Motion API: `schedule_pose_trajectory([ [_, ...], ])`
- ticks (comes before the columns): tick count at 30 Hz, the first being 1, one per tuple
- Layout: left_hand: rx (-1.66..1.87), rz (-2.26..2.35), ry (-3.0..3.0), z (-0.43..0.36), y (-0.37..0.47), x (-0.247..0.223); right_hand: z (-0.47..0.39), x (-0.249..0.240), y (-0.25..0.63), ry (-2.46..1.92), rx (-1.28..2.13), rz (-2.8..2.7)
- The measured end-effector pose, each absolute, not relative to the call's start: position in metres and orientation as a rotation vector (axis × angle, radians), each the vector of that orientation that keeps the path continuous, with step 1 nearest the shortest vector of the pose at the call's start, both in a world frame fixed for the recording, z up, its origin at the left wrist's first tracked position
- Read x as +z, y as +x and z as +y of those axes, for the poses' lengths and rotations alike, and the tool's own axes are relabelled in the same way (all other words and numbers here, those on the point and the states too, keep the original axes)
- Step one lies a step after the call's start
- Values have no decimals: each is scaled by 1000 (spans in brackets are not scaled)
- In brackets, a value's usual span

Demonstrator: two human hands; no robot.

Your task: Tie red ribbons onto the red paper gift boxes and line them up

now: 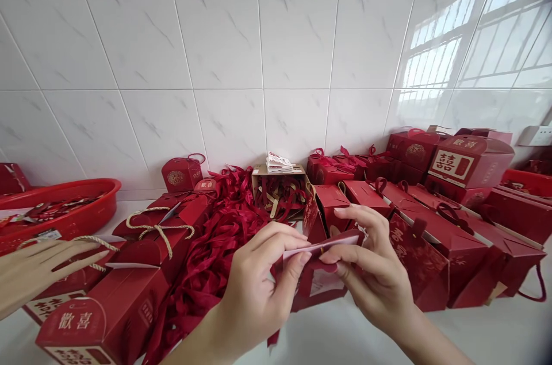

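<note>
Both my hands meet at a small red box (314, 290) in the lower middle, which has pale inner flaps and a light panel on its front. My left hand (269, 279) pinches the left end of its top edge between thumb and fingers. On the other end, my right hand (373, 270) holds the flap near a small gold-coloured piece, with its thumb and forefinger pressed together. Part of the box top is hidden behind my fingers. A heap of dark red ribbon (207, 256) lies just left of my left hand.
Another person's hand (47, 267) reaches in at left over boxes with rope bows (157, 230). A red basin (92, 212) stands behind it. An open carton (259, 187) with ribbons sits by the tiled wall. Rows of red boxes (452, 233) fill the right.
</note>
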State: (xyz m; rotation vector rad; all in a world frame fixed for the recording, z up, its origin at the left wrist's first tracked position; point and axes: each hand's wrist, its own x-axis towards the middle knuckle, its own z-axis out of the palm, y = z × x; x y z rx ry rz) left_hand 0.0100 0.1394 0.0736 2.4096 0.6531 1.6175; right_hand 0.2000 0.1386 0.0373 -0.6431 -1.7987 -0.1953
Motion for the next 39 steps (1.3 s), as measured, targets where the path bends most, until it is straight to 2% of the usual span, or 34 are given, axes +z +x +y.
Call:
schedule_pose_trajectory([
  [10,1588,589,2381,139,13,66,140,36,199,-588,-277,-1708],
  [15,1615,490,2417,137,16,62,145,25,195,-484,147,-1595],
  [18,1580,557,2420,138,17,59,148,19,191,-616,267,-1570],
  [25,1135,1215,2233,148,7,61,152,26,192,-856,87,-1362],
  [30,785,1356,2151,157,-13,82,149,35,199,-887,167,-1361],
  [33,891,1304,2162,158,-31,98,149,33,201,-884,119,-1436],
  [39,1298,693,1827,141,-42,107,134,25,190,-535,126,-1733],
])
